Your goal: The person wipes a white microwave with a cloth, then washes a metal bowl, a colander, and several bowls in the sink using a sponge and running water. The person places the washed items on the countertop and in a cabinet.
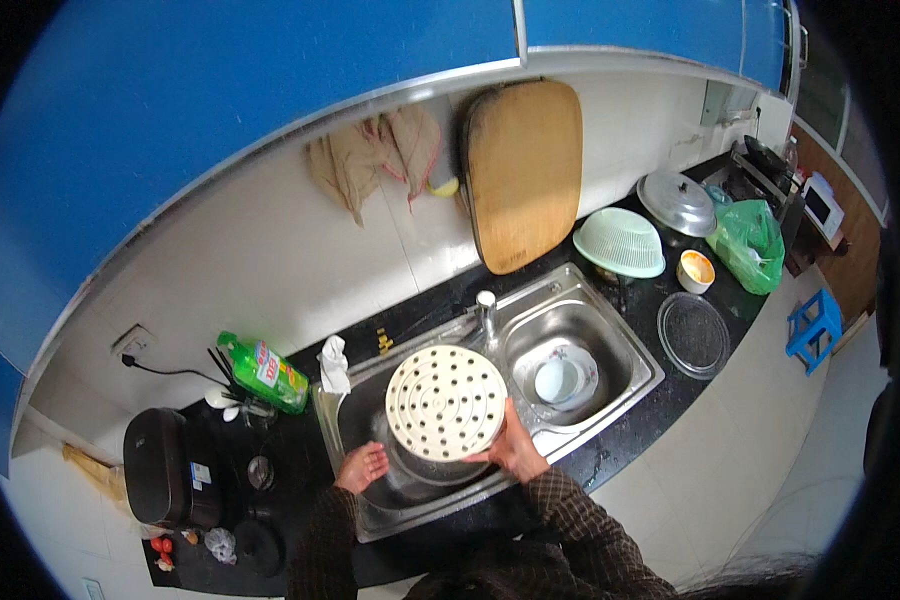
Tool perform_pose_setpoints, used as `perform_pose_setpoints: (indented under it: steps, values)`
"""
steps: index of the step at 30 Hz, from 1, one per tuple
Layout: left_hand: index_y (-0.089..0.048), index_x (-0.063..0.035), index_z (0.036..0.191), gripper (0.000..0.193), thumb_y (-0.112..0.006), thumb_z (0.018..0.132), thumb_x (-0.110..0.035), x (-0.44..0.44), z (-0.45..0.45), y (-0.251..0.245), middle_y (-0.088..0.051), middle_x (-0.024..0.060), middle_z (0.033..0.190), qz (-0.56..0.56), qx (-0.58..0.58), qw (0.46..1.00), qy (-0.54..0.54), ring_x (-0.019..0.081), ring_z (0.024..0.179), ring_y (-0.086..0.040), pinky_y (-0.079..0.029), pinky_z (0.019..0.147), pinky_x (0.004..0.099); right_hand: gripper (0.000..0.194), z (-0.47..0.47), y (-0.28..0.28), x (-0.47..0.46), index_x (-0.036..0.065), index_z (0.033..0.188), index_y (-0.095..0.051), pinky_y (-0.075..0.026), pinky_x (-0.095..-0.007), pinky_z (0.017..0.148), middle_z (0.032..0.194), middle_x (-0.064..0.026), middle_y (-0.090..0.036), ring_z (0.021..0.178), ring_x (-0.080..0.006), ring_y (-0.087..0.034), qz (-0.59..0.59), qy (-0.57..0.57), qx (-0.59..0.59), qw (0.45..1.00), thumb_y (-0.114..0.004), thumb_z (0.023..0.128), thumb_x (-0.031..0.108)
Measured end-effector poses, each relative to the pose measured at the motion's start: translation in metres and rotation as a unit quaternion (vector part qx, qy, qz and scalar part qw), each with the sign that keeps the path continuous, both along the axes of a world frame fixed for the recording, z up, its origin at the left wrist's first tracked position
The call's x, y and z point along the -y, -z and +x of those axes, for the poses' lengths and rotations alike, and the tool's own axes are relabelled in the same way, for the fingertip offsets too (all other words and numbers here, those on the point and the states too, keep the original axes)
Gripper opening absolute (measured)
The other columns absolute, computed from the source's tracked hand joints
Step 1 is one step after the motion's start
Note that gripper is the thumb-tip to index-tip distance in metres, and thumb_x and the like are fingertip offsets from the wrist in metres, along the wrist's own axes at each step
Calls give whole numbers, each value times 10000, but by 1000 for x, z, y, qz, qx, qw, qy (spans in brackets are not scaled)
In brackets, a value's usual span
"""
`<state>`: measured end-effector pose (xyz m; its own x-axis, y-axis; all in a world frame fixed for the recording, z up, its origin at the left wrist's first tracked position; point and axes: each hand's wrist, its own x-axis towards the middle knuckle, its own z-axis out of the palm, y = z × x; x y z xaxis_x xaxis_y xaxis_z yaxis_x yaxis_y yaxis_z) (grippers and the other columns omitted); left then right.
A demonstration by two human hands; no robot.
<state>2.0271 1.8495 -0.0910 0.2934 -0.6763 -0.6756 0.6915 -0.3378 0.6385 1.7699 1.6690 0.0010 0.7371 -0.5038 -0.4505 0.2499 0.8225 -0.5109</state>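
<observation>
My right hand (516, 448) grips the lower right edge of a round cream steamer plate (448, 403) full of holes, held over the left basin of a double stainless-steel sink (534, 442). Left of the plate is my left hand (362, 466), fingers slightly curled, apart from it and holding nothing. A round metal vessel shows partly beneath the plate in the left basin. Behind the plate rises the faucet (487, 315). In the right basin, a pale bowl (557, 381) rests on a patterned dish (586, 371).
A cutting board (529, 172) leans on the wall behind. Right of the sink are a green colander (621, 241), a small bowl (695, 271), a round lid (694, 335) and a green plastic bag (750, 247). Leftward are a green detergent bottle (270, 375) and a dark rice cooker (161, 469).
</observation>
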Motion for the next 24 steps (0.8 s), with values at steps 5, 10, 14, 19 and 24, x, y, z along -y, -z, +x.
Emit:
perform_pose_setpoints:
  steps: [5, 10, 14, 19, 24]
  values:
    - [-521, -43, 955, 244, -566, 790, -217, 6, -5, -2, -522, 83, 879, 34, 11, 999, -29, 207, 827, -528, -464, 748, 364, 638, 2, 4, -4, 160, 1299, -240, -401, -594, 784, 1281, -128, -350, 1122, -355, -405, -29, 57, 159, 985, -164, 834, 590]
    - [-439, -21, 1042, 319, -546, 804, -205, 11, -6, -11, -495, 151, 963, 0, -1, 1000, -13, 279, 923, -518, -454, 793, 399, 689, -1, 6, -4, 134, 1296, -237, -430, -585, 747, 1257, -141, -379, 1084, -359, -443, 34, 7, 69, 997, -151, 816, 620]
    - [-445, -13, 1056, 329, -548, 803, -198, 14, -10, -16, -487, 168, 1023, 5, -12, 1000, -19, 290, 957, -510, -445, 811, 409, 664, -4, 3, -5, 169, 1295, -244, -440, -584, 727, 1254, -125, -389, 1083, -359, -444, -7, 25, 154, 988, -149, 816, 620]
    - [-447, -10, 1036, 284, -525, 816, -171, 18, -13, -16, -495, 178, 1012, -9, -22, 1000, -17, 300, 945, -520, -452, 804, 414, 673, -4, -5, -4, 132, 1292, -243, -438, -585, 730, 1274, -150, -355, 1093, -362, -433, -4, -2, 79, 997, -147, 824, 606]
    - [-445, -2, 1018, 255, -507, 822, -155, 18, -13, -13, -498, 189, 1005, -13, -26, 999, -30, 314, 942, -521, -454, 805, 432, 629, -6, -14, 2, 170, 1296, -241, -416, -623, 713, 1277, -117, -361, 1084, -365, -439, 5, -22, 83, 996, -157, 835, 589]
